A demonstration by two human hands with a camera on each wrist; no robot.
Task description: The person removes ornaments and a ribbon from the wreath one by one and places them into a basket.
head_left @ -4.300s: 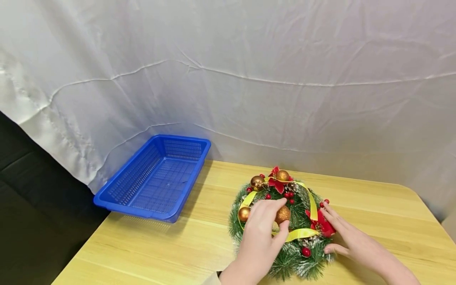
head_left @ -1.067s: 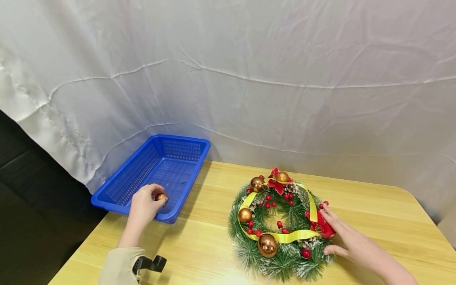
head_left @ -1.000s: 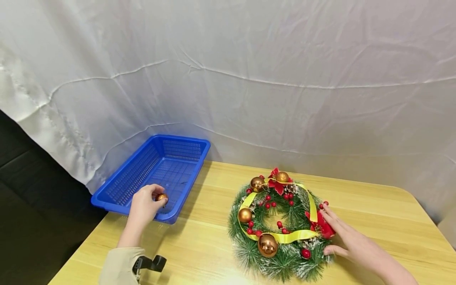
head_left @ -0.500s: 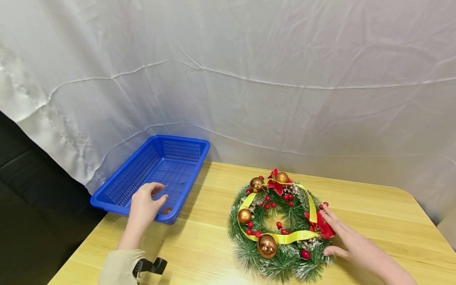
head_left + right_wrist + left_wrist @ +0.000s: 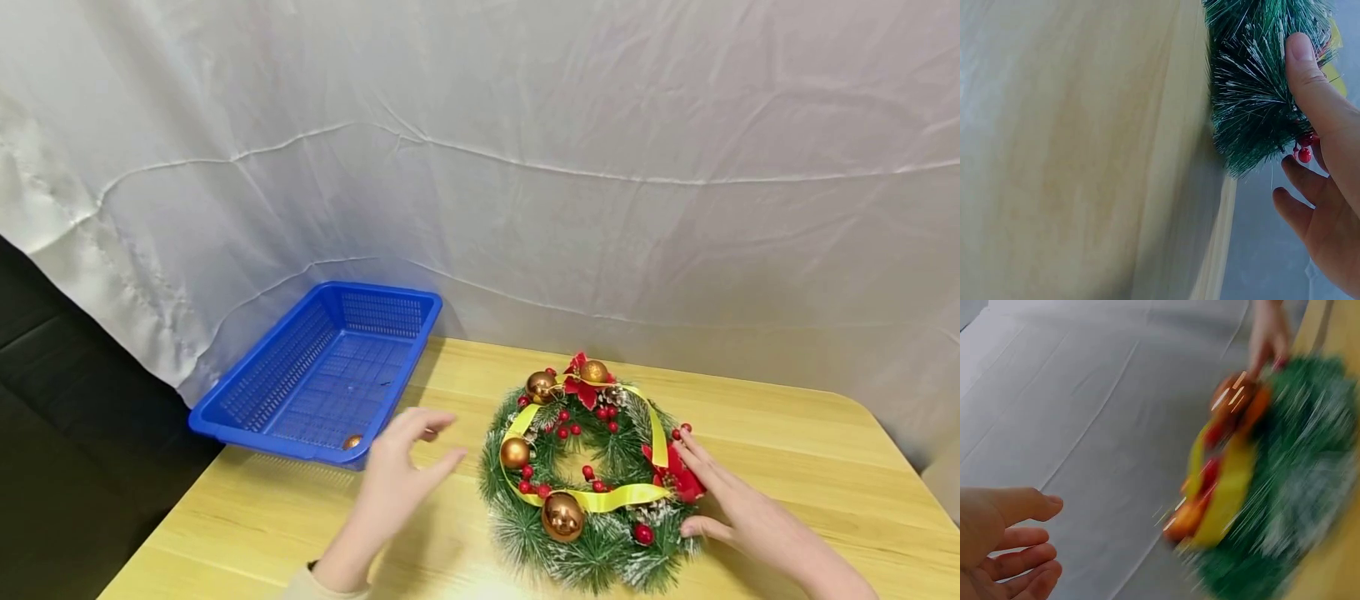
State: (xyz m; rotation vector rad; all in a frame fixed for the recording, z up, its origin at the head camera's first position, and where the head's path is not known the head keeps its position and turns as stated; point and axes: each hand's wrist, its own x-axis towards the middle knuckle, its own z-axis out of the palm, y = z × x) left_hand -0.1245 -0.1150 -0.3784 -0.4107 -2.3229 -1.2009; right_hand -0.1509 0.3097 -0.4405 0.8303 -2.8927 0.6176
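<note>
Wreath (image 5: 622,454) lies on the table (image 5: 795,450), right hand (image 5: 731,493) spread against its edge. Left hand (image 5: 401,471), thumb and fingers apart, hovers beside the basket (image 5: 352,375).

The blue rectangular plastic basket (image 5: 337,383) is showing a smooth finish, and the yellow wood-grained tabletop (image 5: 780,425) is carrying a soft sheen. The green ring-shaped wreath (image 5: 628,442) is presenting rough, plastic-looking needles (image 5: 521,535); its large round copper-coloured ball (image 5: 562,517) is gleaming like polished metal.

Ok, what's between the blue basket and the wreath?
The head view shows the left hand there, holding nothing; otherwise the stretch from basket to wreath is bare tabletop.
</note>
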